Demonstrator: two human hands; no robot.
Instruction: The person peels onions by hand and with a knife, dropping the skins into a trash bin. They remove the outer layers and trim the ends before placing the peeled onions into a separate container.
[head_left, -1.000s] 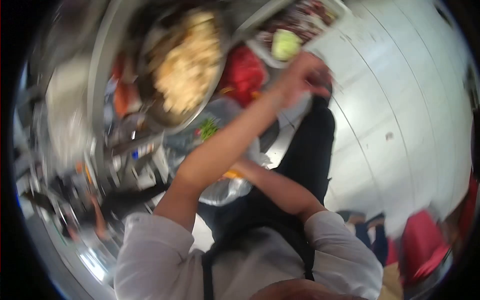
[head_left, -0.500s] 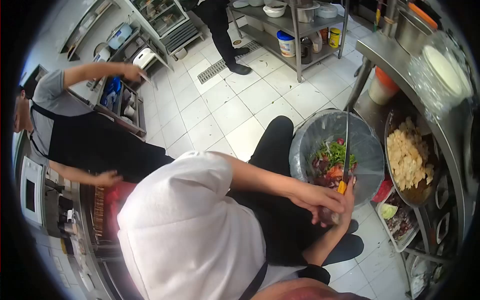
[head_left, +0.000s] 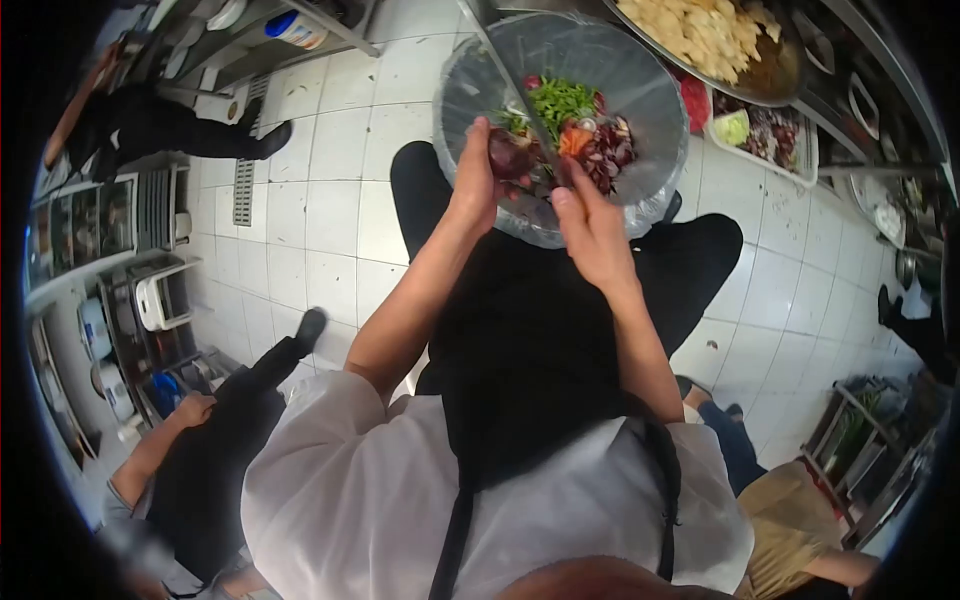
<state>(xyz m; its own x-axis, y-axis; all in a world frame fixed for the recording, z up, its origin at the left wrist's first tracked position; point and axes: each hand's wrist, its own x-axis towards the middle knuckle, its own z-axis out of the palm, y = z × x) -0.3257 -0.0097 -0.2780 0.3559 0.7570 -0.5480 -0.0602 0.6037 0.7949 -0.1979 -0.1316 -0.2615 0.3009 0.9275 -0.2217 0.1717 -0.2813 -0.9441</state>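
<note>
Over a bin lined with clear plastic (head_left: 655,100), my left hand (head_left: 475,185) is closed on a dark red onion (head_left: 510,158). My right hand (head_left: 598,228) grips a long knife (head_left: 515,85), its handle mostly covered by the fingers. The blade points up and left across the bin, close beside the onion. Inside the bin lie green leaves (head_left: 562,102), an orange-red piece (head_left: 575,140) and purple-red peelings (head_left: 612,150).
At the upper right are a pan of pale chunks (head_left: 700,35) and a white crate (head_left: 807,170) with purple scraps. A person in a black apron (head_left: 215,470) is lower left, another (head_left: 165,125) upper left, one in tan (head_left: 790,510) lower right. Tiled floor (head_left: 330,215) surrounds the bin.
The view has swung round, so the bin now appears at the top centre. My hands, close together before, are now apart, with the onion showing in my left hand.
</note>
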